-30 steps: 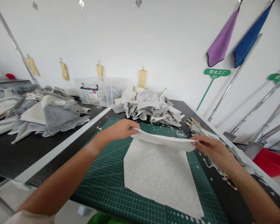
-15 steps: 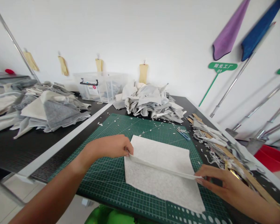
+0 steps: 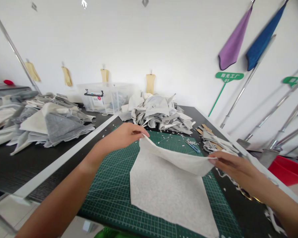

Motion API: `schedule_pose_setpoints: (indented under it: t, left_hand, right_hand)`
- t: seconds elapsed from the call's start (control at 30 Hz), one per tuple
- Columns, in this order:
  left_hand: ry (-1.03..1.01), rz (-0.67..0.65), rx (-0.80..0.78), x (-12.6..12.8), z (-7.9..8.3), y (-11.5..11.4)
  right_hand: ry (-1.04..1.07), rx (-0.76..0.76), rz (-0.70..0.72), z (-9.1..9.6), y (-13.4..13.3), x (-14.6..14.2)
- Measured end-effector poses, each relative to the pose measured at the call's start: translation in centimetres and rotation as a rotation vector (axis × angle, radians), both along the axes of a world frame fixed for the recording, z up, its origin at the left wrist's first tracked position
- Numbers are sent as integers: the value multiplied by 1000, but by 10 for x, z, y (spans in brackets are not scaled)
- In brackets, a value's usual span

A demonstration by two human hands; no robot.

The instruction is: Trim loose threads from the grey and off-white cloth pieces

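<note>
A pale grey sheet of fabric (image 3: 169,191) lies on the green cutting mat (image 3: 111,188), its far edge lifted off the mat. My left hand (image 3: 125,135) pinches the far left corner of that edge. My right hand (image 3: 234,167) pinches the far right corner. Both hands are closed on the cloth, and the raised edge sags between them. The near part of the sheet lies flat on the mat.
A heap of grey and white fabric pieces (image 3: 161,114) sits beyond the mat. More folded cloth (image 3: 47,122) is piled on the left table. A clear plastic box (image 3: 101,97) stands by the wall. Scissors (image 3: 192,145) and scraps (image 3: 218,143) lie right of the mat; a red tub (image 3: 288,170) is far right.
Half a second ago the far edge was folded down toward me over the sheet. Now both hands have lifted it up and back away from me, unfolding the cloth.
</note>
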State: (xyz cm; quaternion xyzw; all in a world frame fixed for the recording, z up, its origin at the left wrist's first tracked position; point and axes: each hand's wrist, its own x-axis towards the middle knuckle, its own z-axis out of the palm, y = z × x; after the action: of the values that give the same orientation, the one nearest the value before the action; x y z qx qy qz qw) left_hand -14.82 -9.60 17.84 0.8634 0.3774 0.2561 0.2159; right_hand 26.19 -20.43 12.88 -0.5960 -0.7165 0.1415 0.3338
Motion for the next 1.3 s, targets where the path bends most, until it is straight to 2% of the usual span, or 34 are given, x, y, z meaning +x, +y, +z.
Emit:
schedule_pose_setpoints:
  t: [0.07,0.17,0.23,0.3,0.43,0.57,0.73,0.9,1.1,1.3]
  left_hand:
    - [-31,50,62,4,15,17]
    - [-34,115,200,12,37,38]
    - [-49,111,261,24,51,41]
    - [-103,34,263,41,64,33]
    - [-232,-189,214,83,86,3]
    - [-270,-273,252,102,102,-4]
    - [-283,-262,214,100,110,10]
    - [-361,-150,302,102,112,17]
    - [-625,84,467,95,126,32]
    - [-811,239,691,79,151,30]
  right_hand:
    - [102,-28,27,26,21,2]
    - [202,84,-12,73,45,-9]
    - [225,141,34,103,52,-27]
    - [228,108,138,127,55,-50]
    - [136,157,319,152,60,-92]
    - [117,219,377,160,64,-109]
    - [260,223,308,159,66,-106]
    - [296,88,313,139,71,-107]
    - [194,-117,413,92,80,-102]
    - [-74,-210,354,33,98,-94]
